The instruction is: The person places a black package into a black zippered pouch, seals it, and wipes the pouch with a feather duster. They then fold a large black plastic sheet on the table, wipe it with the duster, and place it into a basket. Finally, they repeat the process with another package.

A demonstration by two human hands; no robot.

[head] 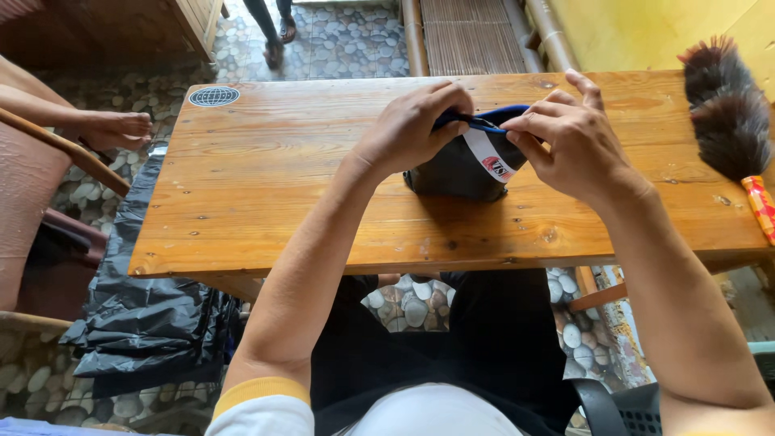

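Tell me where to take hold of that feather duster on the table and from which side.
Grip the feather duster by its red and yellow handle end at the table's right edge, probably coming from the near right. The handle is narrow and firm and points toward you; the dark feather head is bulky and soft. Both hands are busy elsewhere.

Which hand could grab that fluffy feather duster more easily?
Probably the right hand. The feather duster lies at the table's right end, on that hand's side. The left hand sits farther away, beyond the dark pouch both hands are pinching.
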